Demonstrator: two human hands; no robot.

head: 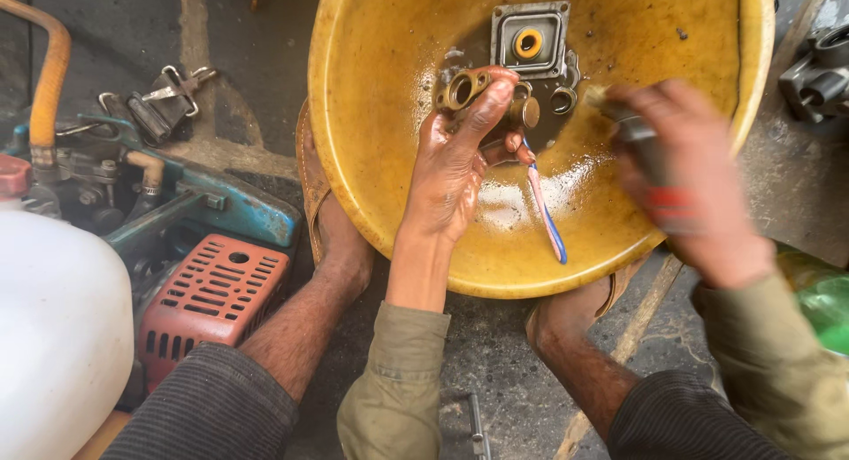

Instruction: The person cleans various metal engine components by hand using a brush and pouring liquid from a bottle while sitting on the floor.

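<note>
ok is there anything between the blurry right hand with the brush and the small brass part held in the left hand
Nothing visible. The right hand holds its brush just beside the small brass part pinched in the left hand, with only open air above the yellow plastic basin between them.

Red-grilled engine (pixel 212 296), white tank (pixel 57 327), orange hose (pixel 49 71)

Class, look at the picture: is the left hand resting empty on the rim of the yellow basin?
No: the left hand holds a small brass part over the yellow basin.
</note>
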